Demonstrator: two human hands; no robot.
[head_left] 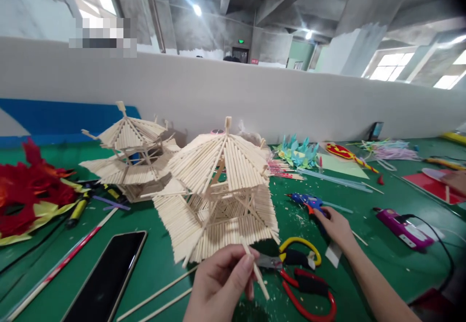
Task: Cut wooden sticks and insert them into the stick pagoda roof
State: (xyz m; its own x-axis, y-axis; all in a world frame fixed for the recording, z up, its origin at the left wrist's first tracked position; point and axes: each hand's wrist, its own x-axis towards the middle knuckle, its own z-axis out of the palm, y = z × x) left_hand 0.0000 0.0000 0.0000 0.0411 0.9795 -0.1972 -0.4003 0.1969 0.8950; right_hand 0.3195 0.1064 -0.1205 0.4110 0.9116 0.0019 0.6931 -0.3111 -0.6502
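Observation:
Pinched between the thumb and fingers of my left hand (227, 281) is a short pale wooden stick (260, 276). In front of it stands a pavilion model (214, 167) built of thin sticks, with a peaked roof above a wider lower tier. My right hand (335, 225) has its fingers round the handle of a blue glue gun (306, 201), which lies on the table with its nozzle pointing left. Red-handled and yellow-handled cutters (298, 264) lie between my hands, their jaws partly behind my left fingers. Two long sticks (163, 290) lie left of my left hand.
A second stick pavilion (134, 152) stands behind at left. On the green table are a black phone (109, 273), a red flower-like craft (32, 196), a turquoise paper craft (298, 152) and a purple device with a cable (404, 229). A white partition (218, 94) runs along the back.

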